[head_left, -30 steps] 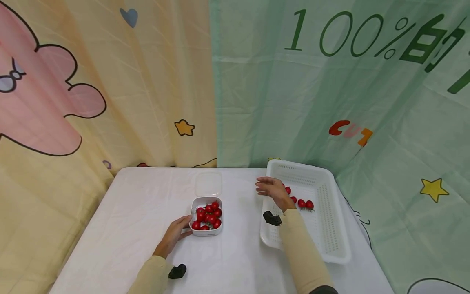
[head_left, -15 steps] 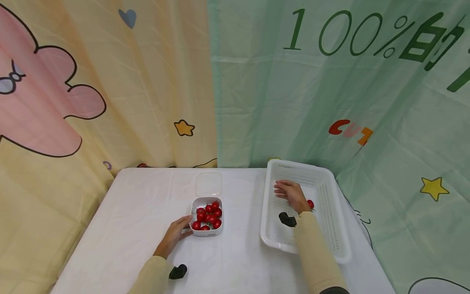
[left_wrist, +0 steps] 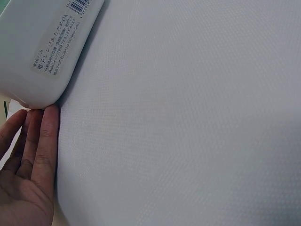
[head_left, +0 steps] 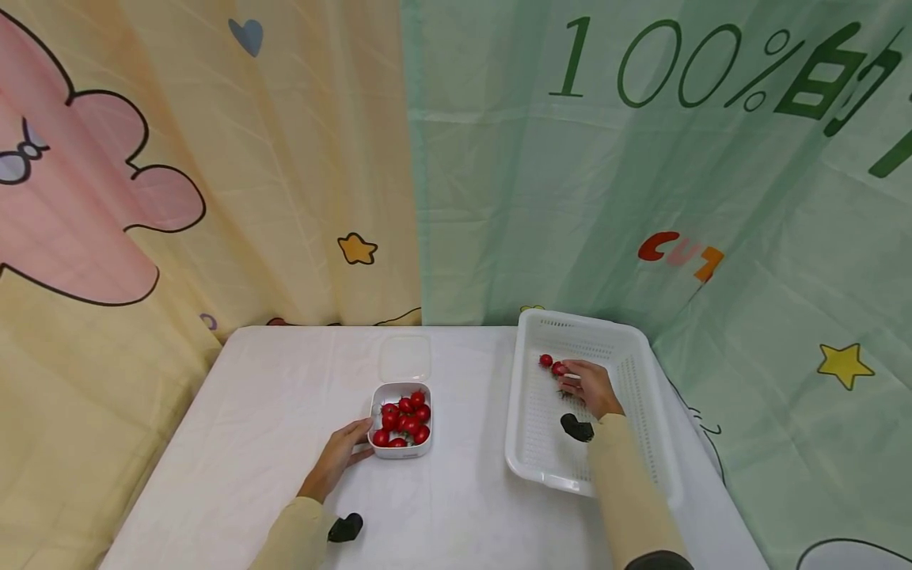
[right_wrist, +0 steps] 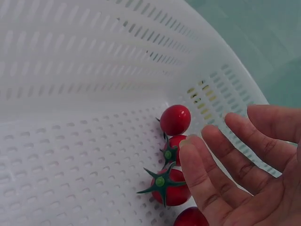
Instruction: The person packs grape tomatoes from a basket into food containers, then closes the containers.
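My left hand (head_left: 336, 459) touches the near left side of a small white container (head_left: 399, 454), its straight fingertips (left_wrist: 49, 115) at the container's lower corner in the left wrist view. Red cherry tomatoes (head_left: 409, 425) fill much of that container. Inside a white slotted basket (head_left: 537, 459) on the right, my right hand (head_left: 593, 386) hovers with loose, spread fingers and nothing held. Close beside its fingertips, the right wrist view shows a row of several cherry tomatoes (right_wrist: 171, 188) with green stems on the basket floor. In the head view, this hand hides part of the row.
A clear lid (head_left: 404, 358) lies on the white tablecloth (head_left: 470, 507) just behind the container. The basket's raised wall (right_wrist: 94, 70) surrounds my right hand. Printed curtains (head_left: 499, 198) hang behind the table and along its sides.
My right hand has moved right and a little nearer over the basket, uncovering two tomatoes at its left and covering those farther right. The left hand stays at the container.
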`<state>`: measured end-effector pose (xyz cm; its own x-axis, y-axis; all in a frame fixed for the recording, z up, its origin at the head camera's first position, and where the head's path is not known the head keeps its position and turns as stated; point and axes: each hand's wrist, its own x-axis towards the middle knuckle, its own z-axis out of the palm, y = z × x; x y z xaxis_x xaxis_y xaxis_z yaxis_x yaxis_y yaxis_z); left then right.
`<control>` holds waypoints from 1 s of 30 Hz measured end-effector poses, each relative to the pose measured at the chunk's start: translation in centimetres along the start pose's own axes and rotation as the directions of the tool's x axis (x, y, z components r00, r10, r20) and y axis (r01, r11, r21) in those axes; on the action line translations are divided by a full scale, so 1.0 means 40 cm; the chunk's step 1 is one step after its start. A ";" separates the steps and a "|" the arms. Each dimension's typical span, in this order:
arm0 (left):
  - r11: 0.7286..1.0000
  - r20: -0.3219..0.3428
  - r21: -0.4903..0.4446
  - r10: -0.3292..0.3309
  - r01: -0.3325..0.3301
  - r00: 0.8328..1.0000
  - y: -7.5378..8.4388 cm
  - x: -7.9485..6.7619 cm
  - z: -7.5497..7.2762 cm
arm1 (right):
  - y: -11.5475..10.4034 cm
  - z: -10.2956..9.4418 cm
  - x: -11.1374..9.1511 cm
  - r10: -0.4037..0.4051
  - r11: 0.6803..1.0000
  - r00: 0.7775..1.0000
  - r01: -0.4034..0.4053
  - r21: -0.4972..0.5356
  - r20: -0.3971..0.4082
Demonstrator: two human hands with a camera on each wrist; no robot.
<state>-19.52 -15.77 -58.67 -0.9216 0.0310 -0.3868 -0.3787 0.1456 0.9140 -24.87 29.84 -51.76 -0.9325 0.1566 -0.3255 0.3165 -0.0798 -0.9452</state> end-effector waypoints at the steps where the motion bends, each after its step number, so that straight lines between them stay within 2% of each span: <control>1: 1.000 0.000 0.000 -0.001 0.001 1.000 0.000 0.000 0.000 | 0.003 -0.003 0.002 0.005 1.000 1.000 -0.005 -0.006 -0.003; 4: 1.000 0.001 0.003 0.004 -0.004 1.000 0.000 -0.001 0.000 | 0.011 -0.012 0.007 0.021 0.999 0.999 -0.022 -0.030 -0.037; 10: 1.000 0.001 0.001 0.000 0.000 1.000 -0.003 0.000 -0.002 | 0.022 -0.022 0.013 0.057 0.986 0.993 -0.072 -0.153 -0.101; 19: 1.000 0.007 0.013 0.003 -0.003 1.000 -0.001 0.001 0.000 | 0.031 -0.024 0.018 0.060 0.970 0.993 -0.083 -0.229 -0.105; 23: 1.000 0.004 0.014 0.002 -0.002 1.000 0.000 0.002 0.000 | 0.024 -0.015 0.018 0.085 0.946 0.990 -0.117 -0.302 -0.116; 26: 1.000 0.000 0.010 0.002 -0.002 1.000 -0.001 0.002 0.000 | 0.021 -0.004 0.017 0.110 0.928 0.989 -0.139 -0.346 -0.100; 30: 1.000 -0.002 0.006 0.003 -0.003 1.000 -0.003 0.002 0.000 | 0.027 0.012 0.019 0.125 0.930 0.990 -0.139 -0.341 -0.061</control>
<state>-19.52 -15.78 -58.80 -0.9228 0.0291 -0.3841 -0.3757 0.1516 0.9142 -25.30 29.40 -53.01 -0.8730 0.2056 -0.4423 0.4832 0.2402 -0.8419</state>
